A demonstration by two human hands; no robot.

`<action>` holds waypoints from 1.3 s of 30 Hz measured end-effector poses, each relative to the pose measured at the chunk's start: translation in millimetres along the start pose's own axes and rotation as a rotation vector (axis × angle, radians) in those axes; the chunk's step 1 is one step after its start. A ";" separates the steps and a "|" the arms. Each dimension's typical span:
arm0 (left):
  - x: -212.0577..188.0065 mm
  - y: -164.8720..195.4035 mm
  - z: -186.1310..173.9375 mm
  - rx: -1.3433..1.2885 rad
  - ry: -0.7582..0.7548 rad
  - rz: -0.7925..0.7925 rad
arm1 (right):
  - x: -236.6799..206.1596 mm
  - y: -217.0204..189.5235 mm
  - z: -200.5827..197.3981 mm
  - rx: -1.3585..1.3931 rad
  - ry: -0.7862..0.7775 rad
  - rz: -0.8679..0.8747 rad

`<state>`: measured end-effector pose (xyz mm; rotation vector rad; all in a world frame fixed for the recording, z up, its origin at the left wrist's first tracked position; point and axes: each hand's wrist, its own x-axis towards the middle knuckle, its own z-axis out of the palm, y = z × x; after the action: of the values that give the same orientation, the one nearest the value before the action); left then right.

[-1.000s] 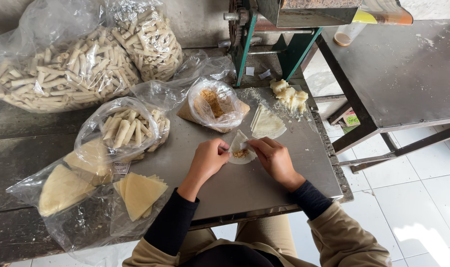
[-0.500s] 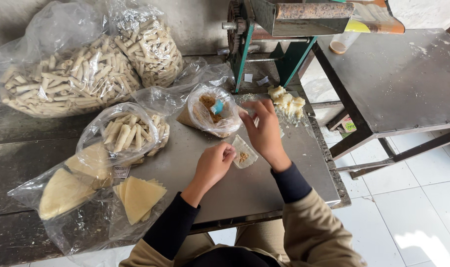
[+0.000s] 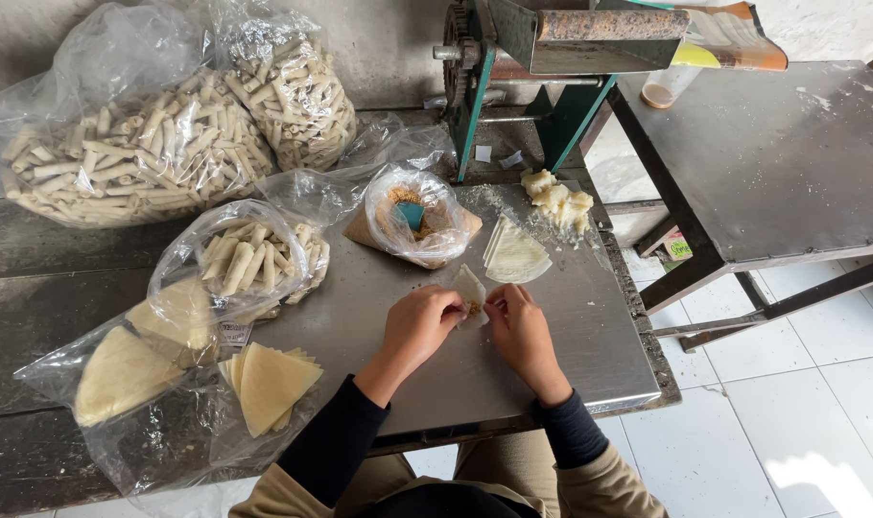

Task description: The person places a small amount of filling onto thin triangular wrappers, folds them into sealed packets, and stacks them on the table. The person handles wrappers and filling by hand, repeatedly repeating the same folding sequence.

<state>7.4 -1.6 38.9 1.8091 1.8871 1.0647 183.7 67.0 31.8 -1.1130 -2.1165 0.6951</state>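
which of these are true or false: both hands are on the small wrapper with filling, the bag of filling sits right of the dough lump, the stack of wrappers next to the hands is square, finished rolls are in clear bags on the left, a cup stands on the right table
1. Both the left hand and the right hand hold the small wrapper with filling. True.
2. The open bag of brown filling sits right of the dough lump. False: it lies to the left of it.
3. The wrapper stack beside the hands is square. False: it is a fan-shaped wedge.
4. Finished rolls fill clear bags on the left. True.
5. A cup stands on the right table. True: a clear plastic cup, at its far edge.
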 end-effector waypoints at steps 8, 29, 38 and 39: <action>1.4 -12.0 -4.3 0.052 -0.064 0.185 | -1.4 -16.0 0.6 -0.024 -0.097 -0.189; 23.9 -26.6 10.9 0.040 0.005 0.026 | 62.3 21.5 3.6 -0.035 -0.383 -0.320; 24.3 -18.6 14.5 0.182 0.034 -0.140 | 61.2 31.2 14.6 -0.014 -0.344 -0.049; 30.5 -20.1 10.2 0.087 -0.020 -0.249 | 70.6 32.3 12.2 0.000 -0.418 0.023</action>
<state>-4.6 32.0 26.1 1.5688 2.1085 0.8883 160.4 141.5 21.8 -1.0630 -2.4495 1.0108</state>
